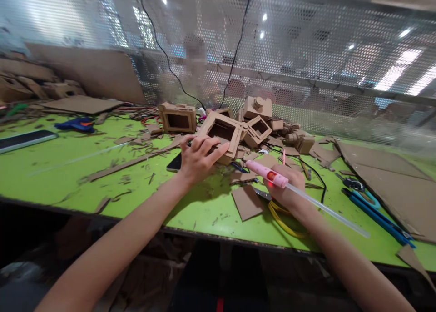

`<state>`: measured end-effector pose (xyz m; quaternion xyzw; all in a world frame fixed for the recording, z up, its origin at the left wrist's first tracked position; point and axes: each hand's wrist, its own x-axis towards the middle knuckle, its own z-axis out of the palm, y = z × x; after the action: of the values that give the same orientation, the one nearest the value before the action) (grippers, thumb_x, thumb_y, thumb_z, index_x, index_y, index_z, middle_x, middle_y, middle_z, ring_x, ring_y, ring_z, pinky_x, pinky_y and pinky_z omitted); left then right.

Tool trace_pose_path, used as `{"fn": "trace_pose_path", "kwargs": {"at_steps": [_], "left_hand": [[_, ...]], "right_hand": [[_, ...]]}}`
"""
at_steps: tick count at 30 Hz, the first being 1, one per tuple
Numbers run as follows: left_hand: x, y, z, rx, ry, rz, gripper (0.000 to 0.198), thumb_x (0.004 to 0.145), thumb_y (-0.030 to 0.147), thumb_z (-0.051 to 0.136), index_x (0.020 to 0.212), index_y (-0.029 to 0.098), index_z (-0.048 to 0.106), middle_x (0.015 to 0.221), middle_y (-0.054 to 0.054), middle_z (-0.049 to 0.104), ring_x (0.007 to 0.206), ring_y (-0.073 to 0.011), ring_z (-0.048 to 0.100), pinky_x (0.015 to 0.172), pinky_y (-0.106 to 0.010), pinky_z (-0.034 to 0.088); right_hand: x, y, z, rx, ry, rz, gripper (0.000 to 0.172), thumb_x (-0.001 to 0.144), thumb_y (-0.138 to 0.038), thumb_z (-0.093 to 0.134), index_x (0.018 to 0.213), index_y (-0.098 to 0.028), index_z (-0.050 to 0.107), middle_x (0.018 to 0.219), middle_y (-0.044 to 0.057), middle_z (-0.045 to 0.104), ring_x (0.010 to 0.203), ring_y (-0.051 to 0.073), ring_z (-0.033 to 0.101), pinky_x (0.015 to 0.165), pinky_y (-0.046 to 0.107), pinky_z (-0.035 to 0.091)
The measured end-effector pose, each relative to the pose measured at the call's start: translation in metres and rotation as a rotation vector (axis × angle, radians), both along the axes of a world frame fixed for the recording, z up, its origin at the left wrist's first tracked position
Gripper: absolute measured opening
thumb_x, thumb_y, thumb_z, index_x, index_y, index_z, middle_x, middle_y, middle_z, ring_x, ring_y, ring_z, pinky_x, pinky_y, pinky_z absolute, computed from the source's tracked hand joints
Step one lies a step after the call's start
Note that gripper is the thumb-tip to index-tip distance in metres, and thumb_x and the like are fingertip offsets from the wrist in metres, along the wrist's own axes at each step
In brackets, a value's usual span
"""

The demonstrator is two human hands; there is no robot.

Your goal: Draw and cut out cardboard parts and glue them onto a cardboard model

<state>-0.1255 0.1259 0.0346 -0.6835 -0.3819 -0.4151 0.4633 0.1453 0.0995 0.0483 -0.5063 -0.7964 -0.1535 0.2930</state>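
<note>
My left hand (200,160) grips the lower front edge of a cardboard camera model (218,132) with a framed rectangular opening, tilted on the table. In my right hand (288,185) is a pink hot glue gun (265,172), a long clear glue stick (330,212) trailing from its back end. Its tip points left toward the model, apart from it. Beneath the right hand lie yellow-handled scissors (284,223), partly hidden. A flat cardboard piece (247,203) rests beside them. A dark phone-like slab (174,163) shows partly behind my left wrist.
More cardboard camera models (179,119) and scraps crowd the green table's (116,185) back. A blue cutter (378,216) and cardboard sheets (391,180) lie right. At left are a phone (27,140) and a blue tool (76,124). Perforated metal mesh (289,53) stands behind.
</note>
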Motion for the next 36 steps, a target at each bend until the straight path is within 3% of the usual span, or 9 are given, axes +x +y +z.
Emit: {"fn": "trace_pose_path", "kwargs": {"at_steps": [4,7,13,16,19,22,26,28,36], "left_hand": [[-0.001,0.001,0.000,-0.042,-0.116,-0.001,0.040,0.074,0.025,0.067,0.113,0.034,0.063,0.100,-0.004,0.067,0.097,-0.0245,0.056,0.093,-0.043,0.028],[0.002,0.003,-0.002,-0.143,-0.298,-0.053,0.048,0.072,0.031,0.070,0.118,0.028,0.058,0.106,-0.008,0.066,0.101,-0.0278,0.057,0.093,-0.044,0.033],[0.021,0.001,-0.012,-0.501,-0.765,-0.398,0.063,0.072,0.054,0.070,0.117,0.018,0.046,0.108,-0.011,0.064,0.096,-0.0248,0.064,0.082,-0.037,0.050],[0.031,-0.005,-0.017,-0.689,-0.803,-0.512,0.058,0.074,0.054,0.068,0.114,0.018,0.046,0.107,-0.011,0.065,0.097,-0.0234,0.066,0.081,-0.034,0.053],[0.038,-0.010,-0.021,-0.761,-0.753,-0.486,0.062,0.070,0.055,0.071,0.115,0.019,0.046,0.109,-0.010,0.064,0.098,-0.0250,0.065,0.083,-0.037,0.053],[0.042,-0.014,-0.025,-0.731,-0.712,-0.428,0.067,0.066,0.052,0.075,0.117,0.019,0.046,0.107,-0.009,0.063,0.098,-0.0265,0.065,0.083,-0.038,0.052],[0.045,-0.019,-0.027,-0.546,-0.593,-0.388,0.068,0.067,0.050,0.076,0.120,0.021,0.044,0.107,-0.009,0.063,0.096,-0.0258,0.065,0.080,-0.037,0.051],[0.047,-0.022,-0.026,-0.446,-0.499,-0.398,0.068,0.069,0.051,0.076,0.121,0.022,0.044,0.106,-0.008,0.063,0.092,-0.0249,0.065,0.078,-0.037,0.051],[0.046,-0.027,-0.022,-0.327,-0.315,-0.353,0.067,0.073,0.044,0.075,0.127,0.026,0.039,0.109,-0.009,0.067,0.097,-0.0255,0.064,0.082,-0.041,0.046]], "right_hand": [[0.005,0.007,0.002,-0.137,-0.075,-0.032,0.018,0.076,-0.033,0.055,0.065,-0.021,0.061,0.063,0.002,0.063,0.055,0.015,0.051,0.051,0.027,0.024],[0.011,0.014,0.008,-0.228,-0.135,-0.144,0.019,0.079,-0.036,0.053,0.084,-0.022,0.065,0.079,0.005,0.067,0.063,0.019,0.057,0.052,0.028,0.027],[0.029,0.027,0.013,-0.462,-0.128,-0.429,0.051,0.089,-0.039,0.042,0.134,-0.015,0.042,0.120,0.019,0.056,0.097,0.032,0.062,0.070,0.038,0.043],[0.037,0.032,0.010,-0.561,-0.183,-0.468,0.049,0.090,-0.029,0.040,0.136,-0.013,0.040,0.124,0.022,0.051,0.109,0.035,0.057,0.079,0.044,0.044],[0.041,0.032,0.013,-0.464,-0.191,-0.465,0.041,0.087,-0.027,0.046,0.125,-0.012,0.052,0.121,0.022,0.054,0.111,0.039,0.053,0.085,0.051,0.043],[0.036,0.027,0.021,-0.122,-0.006,-0.309,0.029,0.086,-0.026,0.049,0.111,-0.016,0.061,0.111,0.016,0.060,0.104,0.034,0.054,0.086,0.051,0.043],[0.015,0.011,0.019,0.296,0.211,0.240,0.015,0.088,-0.026,0.054,0.100,-0.022,0.063,0.095,0.009,0.062,0.090,0.023,0.058,0.081,0.039,0.049],[0.002,0.002,0.013,0.397,0.270,0.379,0.013,0.087,-0.025,0.058,0.099,-0.024,0.062,0.093,0.007,0.061,0.088,0.021,0.059,0.077,0.037,0.051],[-0.012,-0.011,0.006,0.352,0.361,0.378,0.008,0.085,-0.031,0.063,0.091,-0.025,0.063,0.088,0.005,0.060,0.081,0.019,0.059,0.072,0.037,0.054]]}}
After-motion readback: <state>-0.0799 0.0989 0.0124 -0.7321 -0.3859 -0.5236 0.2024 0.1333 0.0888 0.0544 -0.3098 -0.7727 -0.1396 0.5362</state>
